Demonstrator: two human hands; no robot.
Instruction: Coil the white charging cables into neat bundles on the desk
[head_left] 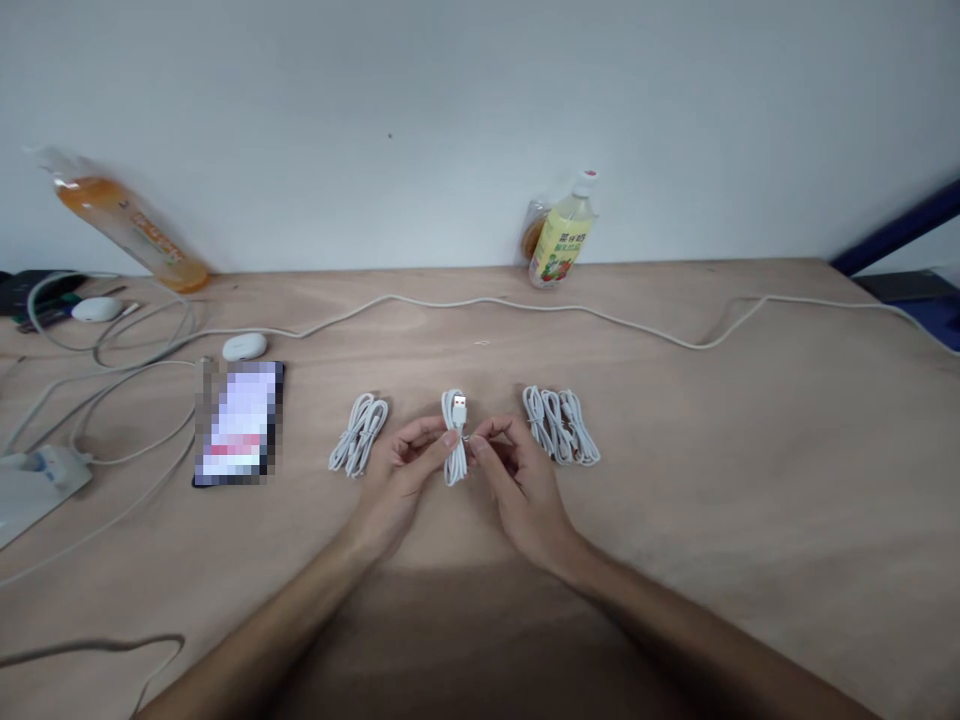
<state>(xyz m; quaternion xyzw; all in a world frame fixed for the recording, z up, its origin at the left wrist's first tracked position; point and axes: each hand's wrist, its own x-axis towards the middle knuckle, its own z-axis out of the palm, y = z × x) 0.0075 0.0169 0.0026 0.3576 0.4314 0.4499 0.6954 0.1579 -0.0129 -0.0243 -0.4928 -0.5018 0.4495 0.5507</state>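
A white USB cable (454,468), coiled into a narrow bundle, is held upright in front of me with its USB plug (460,407) near the top. My left hand (397,475) is closed on the bundle's left side, the thumb across its middle. From the right, my right hand (525,485) pinches a thin twist tie (466,437) at the bundle's waist; the tie is small and partly hidden by the fingertips. Left of my hands lie coiled white cables (358,435) side by side. Three more cable bundles (561,427) lie together just beyond my right hand.
A phone (238,425) with a lit screen lies left, near a white earbud case (244,347), loose cords (142,350) and a power strip (45,490). An orange drink bottle (135,230) and a yellow-labelled bottle (564,235) lean at the wall. A long white cord (487,301) crosses behind.
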